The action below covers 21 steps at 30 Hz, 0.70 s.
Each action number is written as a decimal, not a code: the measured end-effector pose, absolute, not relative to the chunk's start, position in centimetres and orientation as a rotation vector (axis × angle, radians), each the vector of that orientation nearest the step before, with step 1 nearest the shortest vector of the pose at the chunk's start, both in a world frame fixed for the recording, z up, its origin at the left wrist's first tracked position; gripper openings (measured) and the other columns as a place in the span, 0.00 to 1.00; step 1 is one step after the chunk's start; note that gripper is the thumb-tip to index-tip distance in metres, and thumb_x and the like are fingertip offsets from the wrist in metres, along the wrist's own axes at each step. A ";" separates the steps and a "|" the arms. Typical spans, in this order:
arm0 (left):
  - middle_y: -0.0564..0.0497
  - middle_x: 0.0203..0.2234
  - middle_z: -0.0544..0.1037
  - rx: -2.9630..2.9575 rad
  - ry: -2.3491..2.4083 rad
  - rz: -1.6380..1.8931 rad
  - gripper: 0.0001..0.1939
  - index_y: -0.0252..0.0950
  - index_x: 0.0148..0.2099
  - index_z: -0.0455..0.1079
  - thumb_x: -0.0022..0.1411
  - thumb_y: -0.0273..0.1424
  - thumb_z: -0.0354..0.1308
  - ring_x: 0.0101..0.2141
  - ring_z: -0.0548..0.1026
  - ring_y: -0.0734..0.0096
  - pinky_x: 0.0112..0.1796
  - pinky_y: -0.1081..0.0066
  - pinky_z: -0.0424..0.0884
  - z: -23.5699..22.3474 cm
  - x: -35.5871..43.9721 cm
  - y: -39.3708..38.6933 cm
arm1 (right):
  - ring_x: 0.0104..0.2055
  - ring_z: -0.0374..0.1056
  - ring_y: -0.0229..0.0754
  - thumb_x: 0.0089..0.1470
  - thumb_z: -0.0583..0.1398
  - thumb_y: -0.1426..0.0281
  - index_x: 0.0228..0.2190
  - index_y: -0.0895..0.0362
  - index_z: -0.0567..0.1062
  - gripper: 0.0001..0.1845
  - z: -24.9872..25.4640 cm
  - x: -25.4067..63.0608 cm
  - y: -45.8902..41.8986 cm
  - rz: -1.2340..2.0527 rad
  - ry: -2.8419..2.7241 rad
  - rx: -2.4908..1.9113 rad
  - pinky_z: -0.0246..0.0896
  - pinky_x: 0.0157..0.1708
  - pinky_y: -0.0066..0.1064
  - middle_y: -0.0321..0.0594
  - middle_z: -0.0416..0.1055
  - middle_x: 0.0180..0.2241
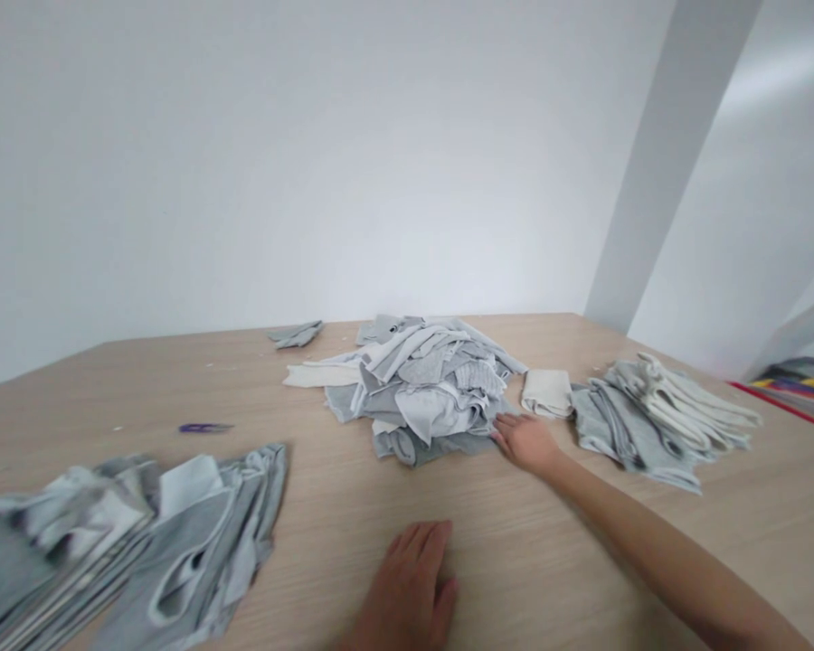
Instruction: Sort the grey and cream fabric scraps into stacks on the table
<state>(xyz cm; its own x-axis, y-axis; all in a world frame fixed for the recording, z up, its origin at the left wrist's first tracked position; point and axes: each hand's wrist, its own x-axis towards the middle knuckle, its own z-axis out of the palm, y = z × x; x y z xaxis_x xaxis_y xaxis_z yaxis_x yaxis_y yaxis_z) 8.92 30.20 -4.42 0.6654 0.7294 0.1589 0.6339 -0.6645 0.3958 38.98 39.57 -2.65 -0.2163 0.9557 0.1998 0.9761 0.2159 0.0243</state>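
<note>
A heaped pile of grey and white fabric pieces (440, 380) lies in the middle of the table (332, 551). Stretched forward, my right hand (525, 441) rests with its fingertips at the pile's lower right edge, fingers extended and holding nothing that I can see. My left hand (413, 583) lies palm down on the bare wood nearer to me, fingers stretched out, with nothing in it. Just beyond my right hand sits a folded cream cloth (546, 392).
Stacked grey and cream fabric pieces (641, 416) lie at the right. More grey folded pieces (196, 533) spread across the near left. Purple thread snips (204, 428) rest behind them. A small grey scrap (297, 334) lies near the white wall (353, 163). Coloured fabrics (804, 384) show at the far right.
</note>
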 end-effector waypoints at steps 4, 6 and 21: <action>0.38 0.55 0.71 2.558 1.099 0.471 0.26 0.31 0.61 0.62 0.60 0.29 0.51 0.55 0.67 0.57 0.58 0.54 0.62 -3.9 9.1 29.8 | 0.48 0.70 0.47 0.65 0.45 0.62 0.40 0.59 0.75 0.23 -1.9 39.0 38.6 -0.176 -2.343 -1.902 0.59 0.48 0.34 0.50 0.75 0.43; 0.38 0.54 0.71 2.568 1.091 0.489 0.25 0.31 0.60 0.62 0.60 0.29 0.51 0.55 0.68 0.56 0.57 0.53 0.62 -4.0 9.1 29.9 | 0.51 0.68 0.46 0.65 0.47 0.61 0.41 0.58 0.75 0.21 -1.8 38.8 38.3 -0.162 -2.327 -1.915 0.57 0.49 0.33 0.49 0.74 0.46; 0.38 0.53 0.71 2.616 1.080 0.522 0.24 0.31 0.60 0.62 0.62 0.30 0.50 0.54 0.68 0.56 0.56 0.52 0.63 -4.5 9.0 30.0 | 0.39 0.69 0.45 0.62 0.49 0.63 0.30 0.58 0.75 0.19 -2.0 35.8 40.2 -0.151 -1.946 -1.976 0.56 0.39 0.31 0.49 0.76 0.35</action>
